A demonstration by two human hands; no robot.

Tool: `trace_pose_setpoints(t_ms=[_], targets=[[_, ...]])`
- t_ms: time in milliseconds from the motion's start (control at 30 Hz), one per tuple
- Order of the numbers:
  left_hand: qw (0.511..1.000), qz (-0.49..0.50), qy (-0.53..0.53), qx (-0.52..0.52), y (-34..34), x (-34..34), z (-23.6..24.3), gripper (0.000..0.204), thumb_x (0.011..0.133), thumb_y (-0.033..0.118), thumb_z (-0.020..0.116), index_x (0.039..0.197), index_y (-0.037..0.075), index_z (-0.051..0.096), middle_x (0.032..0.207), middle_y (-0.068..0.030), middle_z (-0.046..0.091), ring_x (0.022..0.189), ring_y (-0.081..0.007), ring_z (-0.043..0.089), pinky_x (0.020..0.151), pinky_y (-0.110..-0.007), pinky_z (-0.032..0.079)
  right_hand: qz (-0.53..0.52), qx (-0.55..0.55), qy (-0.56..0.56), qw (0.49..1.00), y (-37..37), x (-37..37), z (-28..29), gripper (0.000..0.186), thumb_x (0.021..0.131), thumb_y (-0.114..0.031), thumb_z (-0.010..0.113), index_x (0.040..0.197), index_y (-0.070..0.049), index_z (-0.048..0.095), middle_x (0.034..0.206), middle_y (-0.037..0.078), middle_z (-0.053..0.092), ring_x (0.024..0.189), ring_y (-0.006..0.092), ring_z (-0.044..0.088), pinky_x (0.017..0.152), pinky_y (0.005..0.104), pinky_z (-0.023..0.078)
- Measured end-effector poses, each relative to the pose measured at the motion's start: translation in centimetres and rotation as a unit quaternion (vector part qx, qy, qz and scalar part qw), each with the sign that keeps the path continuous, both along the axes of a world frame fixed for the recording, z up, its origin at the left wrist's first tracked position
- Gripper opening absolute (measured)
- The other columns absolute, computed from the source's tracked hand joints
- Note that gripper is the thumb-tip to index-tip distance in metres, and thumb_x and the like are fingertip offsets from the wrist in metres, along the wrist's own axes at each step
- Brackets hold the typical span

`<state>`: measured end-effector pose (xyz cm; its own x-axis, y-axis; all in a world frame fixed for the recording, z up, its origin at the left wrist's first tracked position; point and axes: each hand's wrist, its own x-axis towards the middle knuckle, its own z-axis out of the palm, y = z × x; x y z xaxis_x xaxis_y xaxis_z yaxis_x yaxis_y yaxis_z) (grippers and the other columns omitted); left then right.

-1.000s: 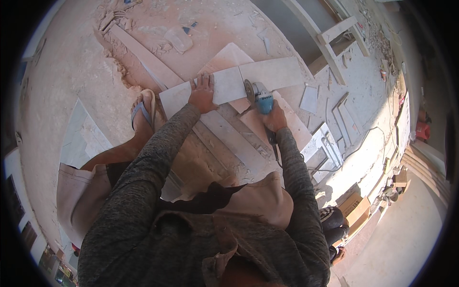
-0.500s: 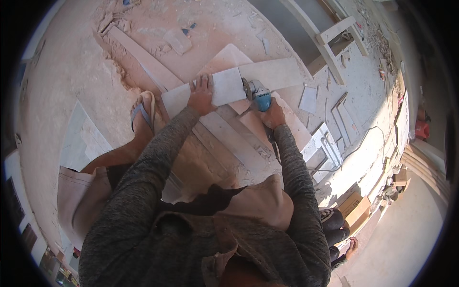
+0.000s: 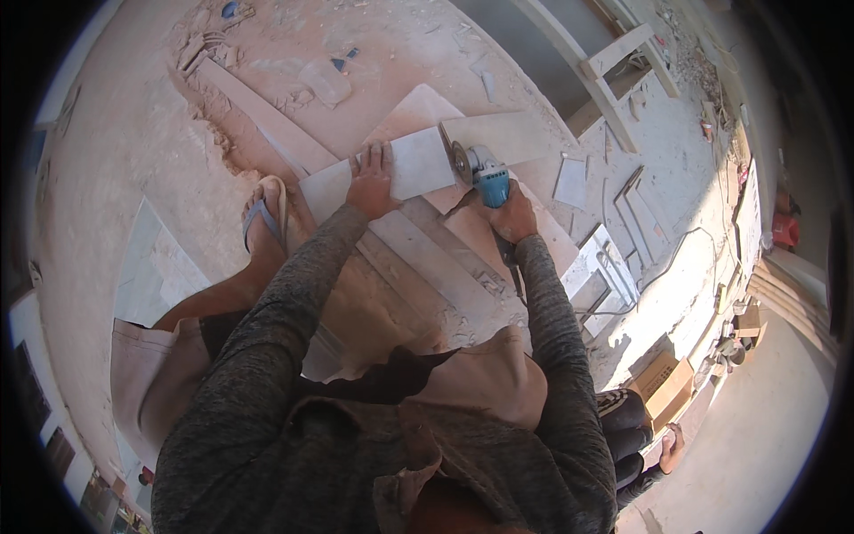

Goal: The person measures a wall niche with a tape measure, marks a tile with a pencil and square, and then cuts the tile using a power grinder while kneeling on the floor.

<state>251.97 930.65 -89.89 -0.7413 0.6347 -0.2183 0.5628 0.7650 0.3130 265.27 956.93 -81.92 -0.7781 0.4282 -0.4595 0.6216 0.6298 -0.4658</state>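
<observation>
So, over on the left there's a foot in a blue flip-flop [image 3: 264,216] planted on the dusty floor [image 3: 116,160]. Next to it the left hand [image 3: 371,182] lies flat, fingers spread, pressing down on a pale grey tile [image 3: 418,165] stacked on other tile strips. Further right, the right hand [image 3: 509,214] is clenched around a blue angle grinder [image 3: 480,171], whose disc sits at the tile's right edge. Loose tile offcuts [image 3: 614,258] lie beyond.
</observation>
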Motion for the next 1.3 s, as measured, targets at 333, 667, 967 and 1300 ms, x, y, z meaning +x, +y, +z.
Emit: trace_pose_setpoints(t_ms=[333,667,967,1300], targets=[[0.999,0.025,0.003,0.048,-0.2,0.0,-0.1,0.130,0.057,0.040,0.088,0.150,-0.008,0.012,0.146,-0.0306,0.028,0.138,-0.0474,0.026,0.114,-0.063,0.016,-0.006,0.006,-0.002,1.000,-0.2,1.3,1.5,0.074,0.071,-0.040,0.079,0.127,-0.002,0.046,0.106,0.027,0.066,0.101,0.0442,0.063,0.086,0.0492,0.049],[0.997,0.024,-0.045,0.054,-0.2,-0.9,1.6,0.136,0.048,0.039,0.091,0.146,-0.014,0.014,0.142,-0.0341,0.029,0.135,-0.0519,0.024,0.111,-0.066,0.015,-0.013,0.014,-0.014,1.000,-0.6,2.4,2.5,0.069,0.068,-0.031,0.078,0.122,-0.003,0.047,0.101,0.025,0.067,0.096,0.0455,0.064,0.082,0.0509,0.050],[0.999,0.016,-0.032,0.026,-0.4,-0.5,1.3,0.136,0.049,0.042,0.092,0.145,-0.015,0.014,0.144,-0.0356,0.027,0.136,-0.0525,0.025,0.114,-0.062,0.013,0.004,-0.003,0.005,1.000,-1.4,3.3,2.9,0.064,0.068,-0.029,0.077,0.119,-0.003,0.048,0.097,0.026,0.067,0.094,0.0449,0.064,0.081,0.0517,0.050],[0.999,0.009,-0.027,0.037,-0.6,-0.5,1.4,0.132,0.050,0.041,0.090,0.144,-0.017,0.017,0.141,-0.0349,0.030,0.134,-0.0518,0.027,0.112,-0.065,0.015,0.026,0.012,-0.002,1.000,-1.7,2.6,2.8,0.064,0.068,-0.028,0.077,0.118,-0.004,0.046,0.097,0.026,0.067,0.093,0.0457,0.064,0.080,0.0526,0.051]])
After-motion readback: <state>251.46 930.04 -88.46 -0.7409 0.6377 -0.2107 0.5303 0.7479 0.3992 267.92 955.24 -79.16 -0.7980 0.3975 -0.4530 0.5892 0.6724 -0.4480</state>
